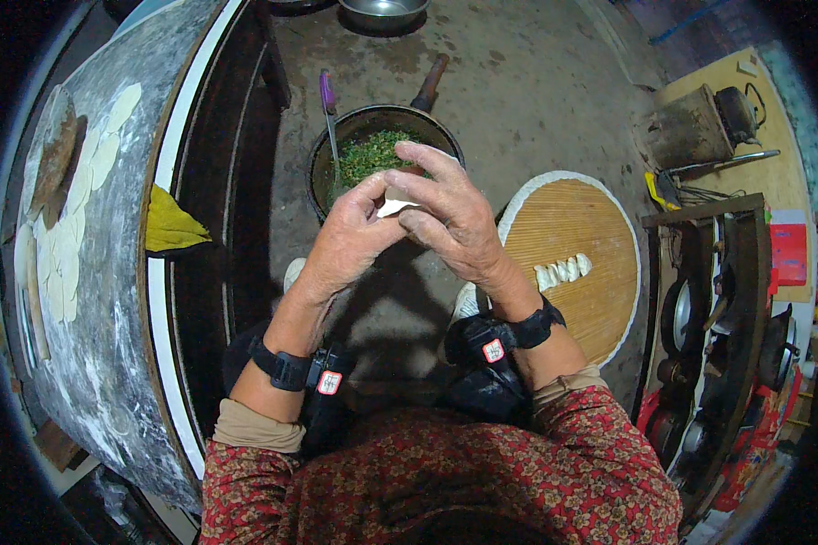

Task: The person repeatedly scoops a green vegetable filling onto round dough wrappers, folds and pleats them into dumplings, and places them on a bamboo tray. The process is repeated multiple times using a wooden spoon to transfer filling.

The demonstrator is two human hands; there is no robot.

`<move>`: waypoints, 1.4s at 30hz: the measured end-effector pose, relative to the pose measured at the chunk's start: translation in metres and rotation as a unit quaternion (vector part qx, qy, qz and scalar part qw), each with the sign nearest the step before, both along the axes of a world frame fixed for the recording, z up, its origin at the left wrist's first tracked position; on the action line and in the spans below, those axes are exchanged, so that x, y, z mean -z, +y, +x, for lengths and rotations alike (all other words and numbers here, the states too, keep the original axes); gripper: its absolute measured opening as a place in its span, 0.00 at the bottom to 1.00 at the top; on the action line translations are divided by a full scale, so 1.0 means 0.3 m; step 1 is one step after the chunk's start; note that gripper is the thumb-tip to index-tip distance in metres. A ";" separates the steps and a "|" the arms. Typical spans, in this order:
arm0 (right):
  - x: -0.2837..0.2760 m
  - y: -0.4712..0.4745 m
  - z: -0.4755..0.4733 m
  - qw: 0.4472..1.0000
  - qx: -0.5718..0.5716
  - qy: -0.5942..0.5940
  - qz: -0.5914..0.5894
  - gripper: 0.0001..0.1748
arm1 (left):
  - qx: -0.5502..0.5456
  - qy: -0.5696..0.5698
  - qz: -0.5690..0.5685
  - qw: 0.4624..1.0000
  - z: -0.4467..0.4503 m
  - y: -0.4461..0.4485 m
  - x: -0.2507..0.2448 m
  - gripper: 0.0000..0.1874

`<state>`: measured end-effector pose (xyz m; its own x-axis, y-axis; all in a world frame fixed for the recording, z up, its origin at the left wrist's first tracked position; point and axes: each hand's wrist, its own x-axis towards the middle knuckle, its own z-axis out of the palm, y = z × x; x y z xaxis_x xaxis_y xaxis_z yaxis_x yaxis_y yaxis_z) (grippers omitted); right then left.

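Between my hands, above a pot's near edge, is a pale dough wrapper (397, 206), partly hidden by the fingers. My left hand (354, 235) grips it from the left, with thumb and forefinger curled around it. The fingers of my right hand (450, 211) bend over it from the right, and whether they pinch it I cannot tell. Beneath lies the dark pot (317, 160) with chopped green filling (375, 153) and a purple-handled utensil (327, 95) leaning in it. Several folded dumplings (563, 270) stand in a row on a round slatted tray (566, 204) to the right.
At the left, a floured table (123, 272) carries overlapping dough wrappers (68, 259), a rolling pin (35, 300) and a yellow cloth (174, 221) at its edge. A metal basin (384, 10) sits on the floor ahead. Shelves with cookware (702, 327) stand at the right, near a kettle (736, 116).
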<state>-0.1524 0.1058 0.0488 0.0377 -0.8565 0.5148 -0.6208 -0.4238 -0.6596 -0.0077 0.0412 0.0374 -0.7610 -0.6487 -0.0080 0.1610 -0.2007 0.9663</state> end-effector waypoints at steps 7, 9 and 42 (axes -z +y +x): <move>0.041 -0.006 0.013 0.999 0.006 -0.020 -0.046 0.16 | -0.002 0.064 0.080 0.995 -0.022 0.014 0.007 0.21; 0.033 0.004 0.024 0.996 0.021 -0.091 0.006 0.17 | -0.005 0.034 0.073 0.997 -0.015 0.004 0.019 0.20; 0.070 -0.015 0.002 0.999 0.014 0.007 -0.032 0.20 | 0.059 0.145 0.276 0.948 -0.008 0.011 0.031 0.23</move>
<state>-0.1518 0.1013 0.0278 0.0216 -0.8226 0.5682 -0.6418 -0.4472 -0.6230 -0.0100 0.0445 0.0280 -0.8499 -0.5173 -0.1005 0.3498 -0.6964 0.6266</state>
